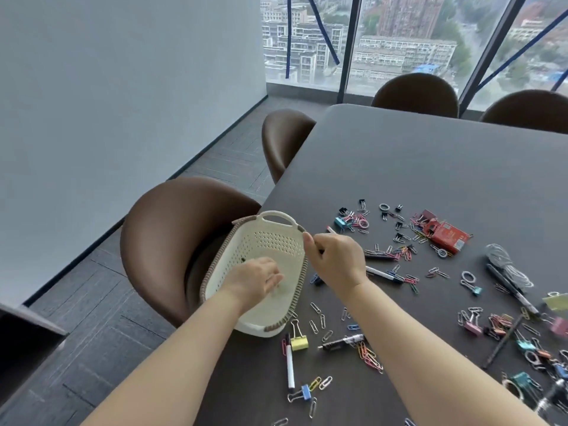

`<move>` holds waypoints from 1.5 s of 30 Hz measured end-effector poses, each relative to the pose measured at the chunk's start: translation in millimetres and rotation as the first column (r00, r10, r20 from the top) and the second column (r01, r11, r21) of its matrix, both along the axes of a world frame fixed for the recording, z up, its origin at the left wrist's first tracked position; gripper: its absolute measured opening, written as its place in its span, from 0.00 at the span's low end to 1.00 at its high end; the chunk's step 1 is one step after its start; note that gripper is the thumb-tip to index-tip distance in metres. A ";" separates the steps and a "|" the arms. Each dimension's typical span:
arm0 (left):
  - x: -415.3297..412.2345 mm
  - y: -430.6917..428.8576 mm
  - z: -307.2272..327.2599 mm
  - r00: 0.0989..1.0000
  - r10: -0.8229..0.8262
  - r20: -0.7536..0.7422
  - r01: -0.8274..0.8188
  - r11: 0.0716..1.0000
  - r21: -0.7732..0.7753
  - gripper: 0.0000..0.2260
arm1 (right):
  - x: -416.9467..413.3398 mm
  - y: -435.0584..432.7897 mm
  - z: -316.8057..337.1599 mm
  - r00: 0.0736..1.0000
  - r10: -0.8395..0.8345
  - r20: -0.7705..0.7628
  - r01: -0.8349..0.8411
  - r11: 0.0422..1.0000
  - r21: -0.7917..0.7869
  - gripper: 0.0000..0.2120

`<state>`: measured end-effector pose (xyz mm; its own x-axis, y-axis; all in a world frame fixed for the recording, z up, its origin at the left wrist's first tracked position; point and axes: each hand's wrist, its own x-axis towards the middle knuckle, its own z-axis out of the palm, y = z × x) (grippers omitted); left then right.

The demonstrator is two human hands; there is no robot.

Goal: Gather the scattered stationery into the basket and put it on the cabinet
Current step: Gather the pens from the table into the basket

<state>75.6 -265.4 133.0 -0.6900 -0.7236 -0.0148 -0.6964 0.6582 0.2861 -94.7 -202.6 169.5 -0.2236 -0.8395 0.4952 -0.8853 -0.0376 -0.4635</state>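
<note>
A cream perforated basket point(276, 215) with a brown woven rim sits at the left edge of the dark table point(430, 167), partly overhanging it. My left hand point(261, 279) reaches inside the basket with its fingers loosely straight; a small dark tip shows beside it. Over the basket's right rim, my right hand point(336, 259) has its fingers curled round a white pen point(330, 230), whose end sticks out past the knuckles. Scattered on the table are coloured paper clips point(368, 358), a yellow binder clip point(298, 343), a white marker point(289, 367) and a black pen point(341, 342).
A red box point(447, 236) and a coiled grey cord point(504, 262) lie to the right among more clips and pens. A brown chair point(172, 229) stands under the basket's overhang, with further chairs point(285, 142) round the table. Wall and windows stand behind.
</note>
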 end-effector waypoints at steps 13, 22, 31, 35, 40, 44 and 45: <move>68.1 -6.5 -9.5 0.980 0.097 -0.174 -0.138 0.960 -0.243 0.08 | 44.4 -40.2 -35.3 0.917 0.363 -0.163 -0.205 0.781 0.590 0.14; 21.4 24.1 4.7 0.967 0.014 -0.254 -0.094 0.948 -0.305 0.02 | -0.7 13.6 -30.7 0.978 0.198 -0.066 -0.159 0.912 0.377 0.11; -42.3 87.7 -6.5 0.976 -0.117 -0.183 0.061 0.956 -0.287 0.04 | -60.7 90.4 -33.6 0.997 -0.048 -0.057 0.069 0.896 0.439 0.16; -76.5 122.7 -42.0 0.977 -0.159 0.140 0.169 0.984 -0.062 0.15 | -84.9 139.4 -64.6 0.992 -0.094 -0.079 0.123 0.795 0.595 0.15; -106.0 144.1 -82.3 0.927 -0.108 0.359 0.084 0.993 0.082 0.20 | -100.5 191.0 -93.9 0.990 -0.123 -0.076 0.141 0.712 0.687 0.14; -122.2 152.5 -87.8 0.933 -0.019 0.361 0.021 1.000 0.000 0.09 | -110.7 219.2 -103.7 0.982 -0.176 -0.074 0.179 0.708 0.684 0.14; -127.5 157.9 -87.9 0.932 -0.002 0.363 -0.001 1.000 0.007 0.08 | -115.5 228.5 -105.6 0.978 -0.197 -0.069 0.190 0.703 0.685 0.13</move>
<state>-51.9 -107.6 45.1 -0.6368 -0.7224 -0.2693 -0.7535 0.6572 0.0186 -210.2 25.9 63.9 -0.4214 -0.8844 -0.2005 -0.8326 0.4650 -0.3009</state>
